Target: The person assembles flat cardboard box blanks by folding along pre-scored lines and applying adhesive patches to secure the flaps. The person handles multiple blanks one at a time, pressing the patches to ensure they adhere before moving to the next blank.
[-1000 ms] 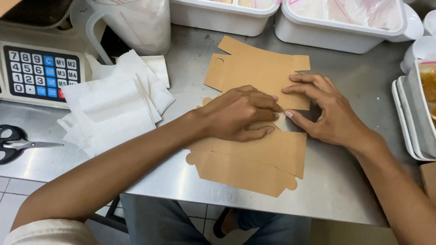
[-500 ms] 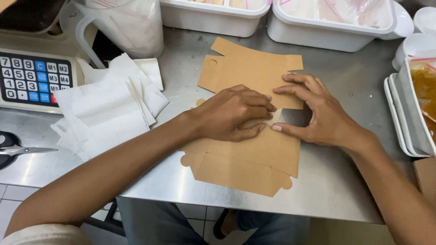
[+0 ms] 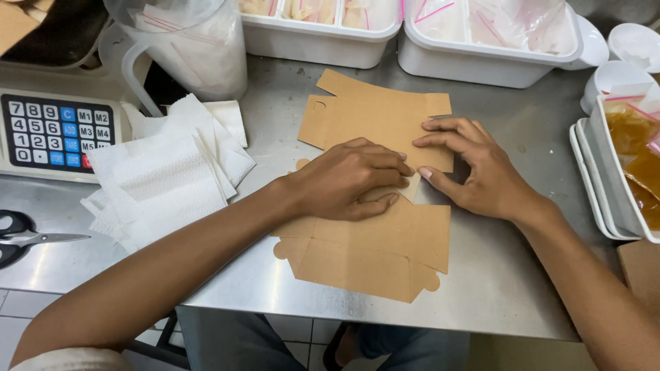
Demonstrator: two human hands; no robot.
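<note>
Two bare hands press down on a flat, unfolded brown cardboard box blank [image 3: 371,251] lying on a stainless steel table [image 3: 495,288], seen from above. The left hand [image 3: 350,180] lies palm down across the middle of the blank, fingers loosely curled and pointing right. The right hand [image 3: 474,168] rests just beside it, fingers spread and flat, its fingertips on the right edge of the far part of the cardboard. The fingertips of the two hands nearly meet. Neither hand grips anything; both simply hold the card flat. The near part of the blank reaches toward the near table edge, and its far flaps stretch toward the far side.

Left of the cardboard, near the left forearm, lies a loose pile of white paper napkins [image 3: 165,178]. Farther left stands a weighing scale with a number keypad [image 3: 55,134], and black-handled scissors [image 3: 27,240] lie at the near left. At the far left stands a clear plastic jug [image 3: 192,48] holding plastic bags. Along the far edge sit two white plastic tubs [image 3: 481,62] filled with clear bags. On the right, a white tray [image 3: 612,185] holds bags of brown sauce, and small white cups [image 3: 619,72] stand beyond it.
</note>
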